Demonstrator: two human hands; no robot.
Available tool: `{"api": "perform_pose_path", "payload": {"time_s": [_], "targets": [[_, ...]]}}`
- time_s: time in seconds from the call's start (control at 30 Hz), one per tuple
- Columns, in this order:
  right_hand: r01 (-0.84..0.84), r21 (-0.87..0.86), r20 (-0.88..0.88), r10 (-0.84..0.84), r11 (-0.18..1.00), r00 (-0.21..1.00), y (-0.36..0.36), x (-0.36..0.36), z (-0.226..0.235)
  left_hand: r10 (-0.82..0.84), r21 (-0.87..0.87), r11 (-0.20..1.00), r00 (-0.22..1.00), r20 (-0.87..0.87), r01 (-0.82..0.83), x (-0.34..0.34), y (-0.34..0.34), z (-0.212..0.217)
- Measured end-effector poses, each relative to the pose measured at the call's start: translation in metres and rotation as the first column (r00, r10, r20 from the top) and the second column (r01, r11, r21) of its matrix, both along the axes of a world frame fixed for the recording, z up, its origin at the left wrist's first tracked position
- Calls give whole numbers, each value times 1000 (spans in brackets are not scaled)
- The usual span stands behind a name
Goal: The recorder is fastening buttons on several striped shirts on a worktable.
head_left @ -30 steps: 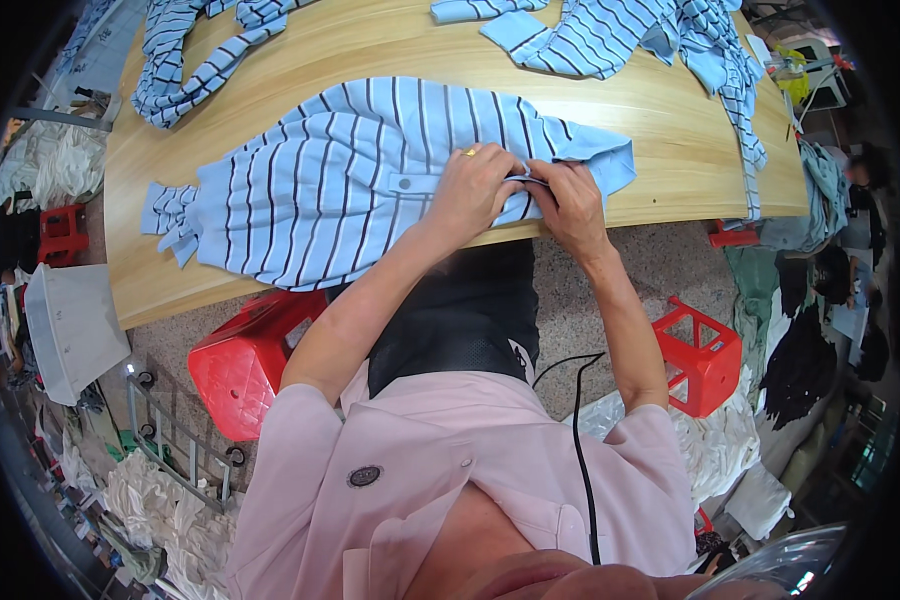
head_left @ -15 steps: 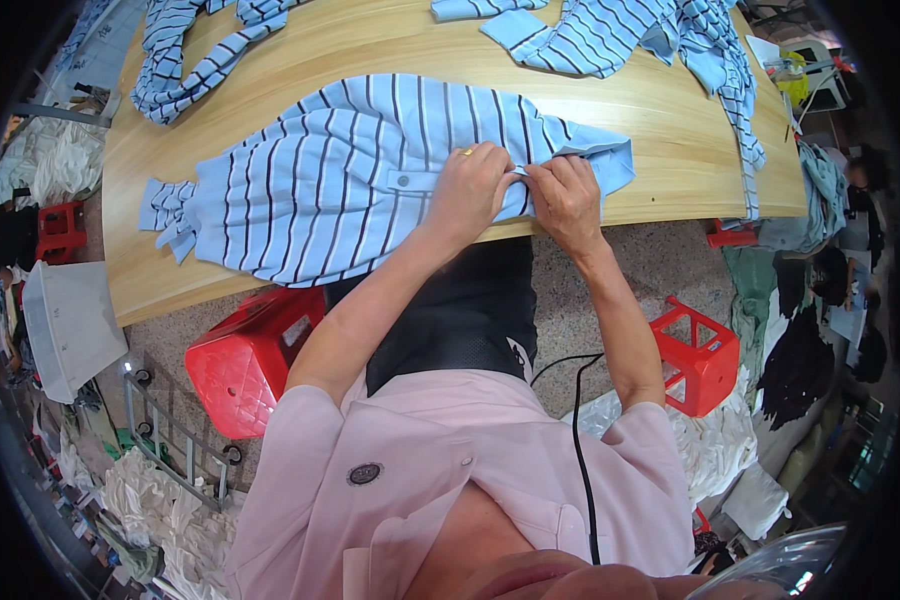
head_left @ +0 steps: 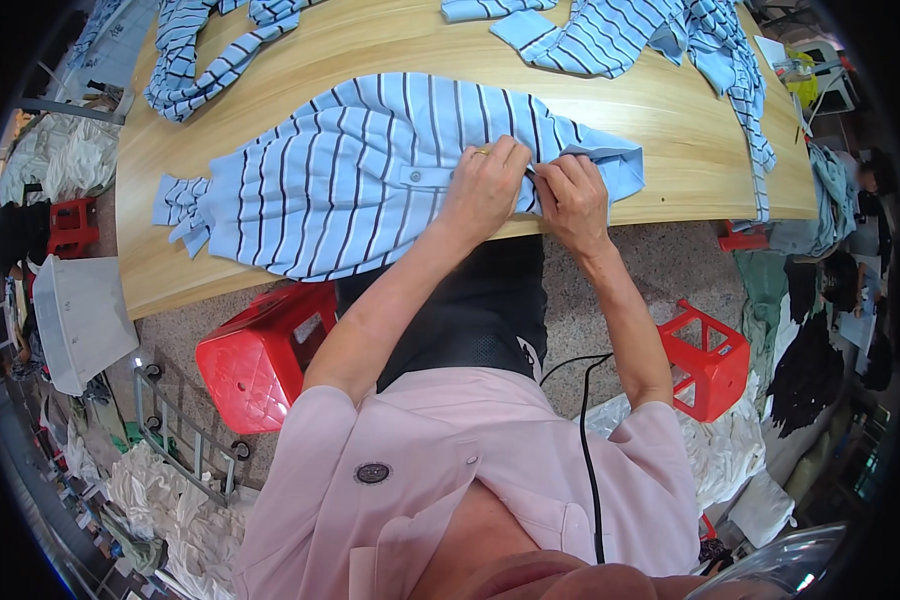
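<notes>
A light blue polo shirt [head_left: 305, 190] with black and white stripes lies lengthwise along the near edge of the table, its collar [head_left: 624, 172] toward the right. My left hand [head_left: 486, 190] is closed, fingertips pinching the button placket [head_left: 428, 177] near its collar end. Close beside it, my right hand [head_left: 576, 204] is also closed on the shirt fabric, just below the collar. A narrow gap separates the two sets of fingertips. One button shows on the placket left of my left hand; whatever lies right under the fingers is hidden.
The wooden table [head_left: 695, 145] carries more striped garments at its far left [head_left: 215, 78] and far right [head_left: 595, 42]. Red stools stand left [head_left: 250, 365] and right [head_left: 715, 365] of me. A white bin [head_left: 82, 325] and a wheeled metal frame [head_left: 183, 435] are on the left.
The whole view has shifted slightly to the right. Both hands keep their pinch on the shirt, with the fingers slightly repositioned; the shirt lies almost the same.
</notes>
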State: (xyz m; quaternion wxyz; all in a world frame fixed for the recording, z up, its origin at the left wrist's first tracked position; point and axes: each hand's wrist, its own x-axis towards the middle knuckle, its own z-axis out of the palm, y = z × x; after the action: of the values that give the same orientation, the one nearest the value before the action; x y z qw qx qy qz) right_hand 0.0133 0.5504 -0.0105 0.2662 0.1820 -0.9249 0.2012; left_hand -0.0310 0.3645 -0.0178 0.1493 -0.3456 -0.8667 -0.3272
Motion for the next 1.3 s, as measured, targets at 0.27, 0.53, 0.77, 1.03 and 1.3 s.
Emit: {"api": "perform_pose_path", "payload": {"time_s": [0.27, 0.53, 0.77, 1.03, 1.3], "targets": [[178, -173, -31, -186, 969, 982, 30, 18, -4, -80, -122, 990, 993, -87, 69, 16, -8, 14], [24, -45, -62, -27, 999, 998, 41, 22, 1, -92, -117, 991, 980, -177, 72, 10, 6, 15], [98, -78, 96, -91, 992, 991, 33, 22, 13, -115, -141, 985, 987, -114, 98, -3, 41, 17], [112, -181, 61, -102, 977, 993, 35, 24, 5, -63, 223, 975, 983, 174, 23, -7, 46, 1], [74, -68, 224, -57, 995, 973, 41, 16, 25, -115, 225, 971, 986, 118, 86, -6, 42, -1]]}}
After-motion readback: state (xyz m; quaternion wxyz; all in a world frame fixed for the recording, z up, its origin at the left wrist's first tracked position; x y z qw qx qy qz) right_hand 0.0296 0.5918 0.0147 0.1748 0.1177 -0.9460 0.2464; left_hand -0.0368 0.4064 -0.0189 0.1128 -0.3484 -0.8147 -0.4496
